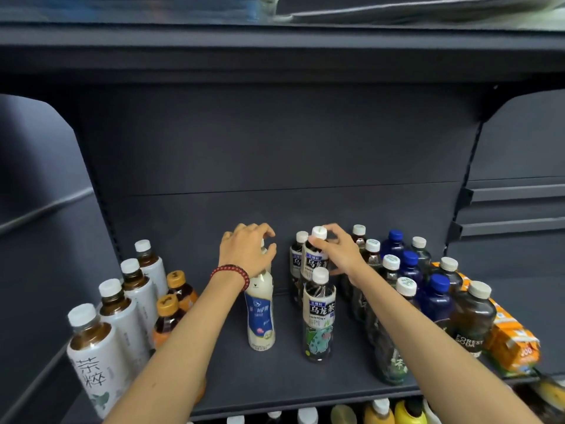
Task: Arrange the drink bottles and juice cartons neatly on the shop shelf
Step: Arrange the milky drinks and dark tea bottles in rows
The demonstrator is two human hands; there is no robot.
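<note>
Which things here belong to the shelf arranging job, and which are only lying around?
Job: left hand gripping milky bottle; right hand gripping oolong tea bottle; blue bottles; orange juice cartons; white-label tea bottles.
Not the job: red bracelet; lower-shelf bottles; folded material above.

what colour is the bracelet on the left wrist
The bracelet is dark red beads, head view.

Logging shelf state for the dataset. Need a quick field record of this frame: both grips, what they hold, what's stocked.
left grip: holds top of milky bottle
right grip: pinches neck of middle oolong bottle
front oolong bottle: upright, untouched
left side: white-label tea bottles, orange-cap bottles
right side: blue bottles, juice cartons
</note>
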